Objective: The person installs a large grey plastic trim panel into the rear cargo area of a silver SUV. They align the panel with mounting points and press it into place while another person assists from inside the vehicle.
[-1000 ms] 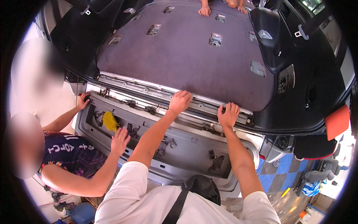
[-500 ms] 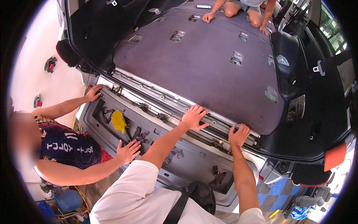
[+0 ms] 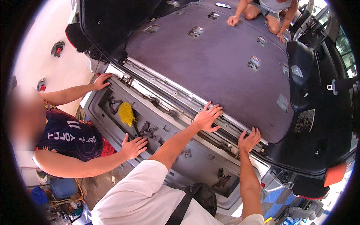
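A dark grey-purple carpet with several cutouts covers the vehicle's cargo floor. My left hand rests on its near edge with fingers spread, over the metal sill. Farther right, near the carpet's corner, my right hand lies on the same edge, its fingers slightly bent and apart. Neither hand is wrapped round anything. Below my forearms lies the lowered grey tailgate, its inner panel holding black straps and clips. A yellow-bristled brush sits in its recess.
At left a co-worker in a dark jersey has both hands on the tailgate. Another person's hand is over the carpet's far end, near a flat white object. Black side trim borders the right; a blue container stands lower left.
The whole view has shifted, so the vehicle appears farther right and lower. My hands stay at the carpet's near edge. The co-workers keep much the same poses.
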A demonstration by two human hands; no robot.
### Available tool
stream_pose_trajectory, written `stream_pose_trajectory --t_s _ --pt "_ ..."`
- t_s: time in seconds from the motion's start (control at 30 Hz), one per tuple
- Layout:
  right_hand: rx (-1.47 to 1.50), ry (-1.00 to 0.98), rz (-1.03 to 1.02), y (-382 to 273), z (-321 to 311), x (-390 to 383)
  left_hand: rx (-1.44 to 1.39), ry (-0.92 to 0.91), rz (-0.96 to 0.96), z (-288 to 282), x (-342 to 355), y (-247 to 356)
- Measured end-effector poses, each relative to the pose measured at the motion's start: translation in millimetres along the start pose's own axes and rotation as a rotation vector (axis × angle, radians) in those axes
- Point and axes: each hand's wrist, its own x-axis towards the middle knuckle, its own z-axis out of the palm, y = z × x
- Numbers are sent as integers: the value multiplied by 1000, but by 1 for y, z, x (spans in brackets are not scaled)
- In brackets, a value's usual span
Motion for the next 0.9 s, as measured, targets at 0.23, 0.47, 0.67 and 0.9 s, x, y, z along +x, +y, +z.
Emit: stream_pose_trajectory --t_s 0.23,0.47,0.67,0.9 --pt "-80 -79 -37 7 5 -2 32 -48 -39 10 -1 -3" --pt "-105 -79 -64 10 11 -4 -294 88 -127 -25 -8 -7" --pt "-66 -36 -70 11 10 -3 75 840 -988 -64 -133 -64" --pt "20 -37 -17 8 7 -2 92 -328 -1036 -170 -323 -146"
